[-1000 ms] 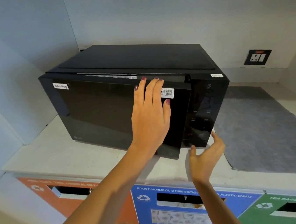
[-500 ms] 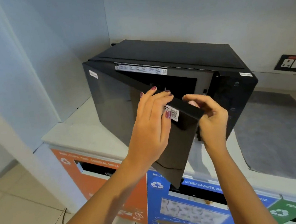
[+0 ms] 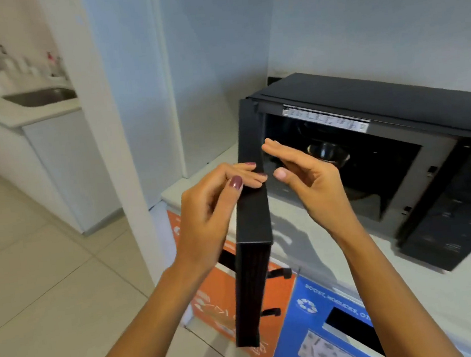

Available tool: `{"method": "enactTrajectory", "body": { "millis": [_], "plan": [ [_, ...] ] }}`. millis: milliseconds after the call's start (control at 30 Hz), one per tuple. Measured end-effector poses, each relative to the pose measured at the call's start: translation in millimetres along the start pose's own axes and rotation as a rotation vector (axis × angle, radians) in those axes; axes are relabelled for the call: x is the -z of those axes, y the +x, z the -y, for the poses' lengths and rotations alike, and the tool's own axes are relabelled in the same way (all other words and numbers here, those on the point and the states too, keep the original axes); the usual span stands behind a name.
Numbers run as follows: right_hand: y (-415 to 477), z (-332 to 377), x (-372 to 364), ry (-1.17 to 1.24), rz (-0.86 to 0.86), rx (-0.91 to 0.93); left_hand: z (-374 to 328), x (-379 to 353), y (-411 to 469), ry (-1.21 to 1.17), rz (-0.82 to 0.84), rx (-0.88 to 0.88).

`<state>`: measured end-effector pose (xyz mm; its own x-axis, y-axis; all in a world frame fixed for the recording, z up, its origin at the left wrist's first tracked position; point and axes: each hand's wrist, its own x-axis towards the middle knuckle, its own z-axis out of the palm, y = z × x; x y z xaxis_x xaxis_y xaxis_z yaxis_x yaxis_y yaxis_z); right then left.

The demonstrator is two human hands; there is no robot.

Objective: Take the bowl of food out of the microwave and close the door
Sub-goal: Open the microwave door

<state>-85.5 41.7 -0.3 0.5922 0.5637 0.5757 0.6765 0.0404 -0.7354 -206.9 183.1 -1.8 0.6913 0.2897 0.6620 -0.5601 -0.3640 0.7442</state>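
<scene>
Microwave door (image 3: pixel 252 229), swung fully outward and seen edge-on, taken as the landmark. Nearest the viewer, below the door's free edge, stand the orange recycling bin (image 3: pixel 211 291) and, to its right, the blue recycling bin (image 3: pixel 309 316) under the white desk (image 3: pixel 337 243). On the door's outer side, the left hand (image 3: pixel 214 209) pinches the door's upper edge with fingers curled over it, apparently to keep it swung wide and steady. On the door's inner side, the right hand (image 3: pixel 310 182) is free of the door, loosely open and holding nothing, its fingers directed at the oven cavity, presumably to reach in. Beyond the door, inside the black microwave (image 3: pixel 395 109), the glass bowl (image 3: pixel 329 152) sits near the cavity's middle; its contents cannot be made out. The bowl is not yet removed, and closing the door comes last. Farthest left of the door, a sink (image 3: pixel 41 97) appears blurred.
</scene>
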Motion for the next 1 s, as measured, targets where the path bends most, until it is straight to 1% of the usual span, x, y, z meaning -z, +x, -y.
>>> {"method": "enactTrajectory", "body": {
  "millis": [67,200,267,400,433,500,667,733,833,867,933,1000],
  "plan": [
    [8.3,2.8,-15.4,-0.023,0.039,0.011,-7.7,21.0,4.4,-0.025,0.052,0.099],
    [25.7,8.2,-44.3,-0.138,0.08,0.077,-26.3,60.7,15.0,0.131,0.19,0.225],
    [32.4,10.9,-55.7,-0.17,0.075,0.1,-33.9,80.1,20.6,0.197,0.295,0.275],
    [40.2,12.1,-78.9,-0.19,0.049,0.146,-45.6,116.8,32.5,0.308,0.591,0.354],
    [41.9,11.6,-84.6,-0.196,0.038,0.156,-47.4,123.5,35.6,0.341,0.64,0.379],
    [45.9,10.0,-96.0,-0.201,0.022,0.168,-48.6,132.8,40.4,0.434,0.669,0.422],
    [53.0,3.6,-119.6,-0.213,0.031,0.184,-43.4,128.8,42.8,0.844,0.633,0.47],
    [55.4,1.0,-127.4,-0.185,0.033,0.178,-37.9,120.5,39.7,1.058,0.578,0.459],
    [62.9,-2.9,-134.8,-0.122,0.022,0.123,-24.8,104.8,33.9,1.424,0.403,0.327],
    [66.3,-4.1,-135.5,-0.112,0.016,0.092,-19.3,99.2,32.0,1.501,0.338,0.304],
    [73.4,-6.3,-135.8,-0.105,0.003,0.046,-8.2,90.9,28.3,1.562,0.212,0.306],
    [77.7,-8.4,-134.6,-0.109,-0.001,0.04,0.5,84.7,24.5,1.563,0.076,0.274]
  ]
}}
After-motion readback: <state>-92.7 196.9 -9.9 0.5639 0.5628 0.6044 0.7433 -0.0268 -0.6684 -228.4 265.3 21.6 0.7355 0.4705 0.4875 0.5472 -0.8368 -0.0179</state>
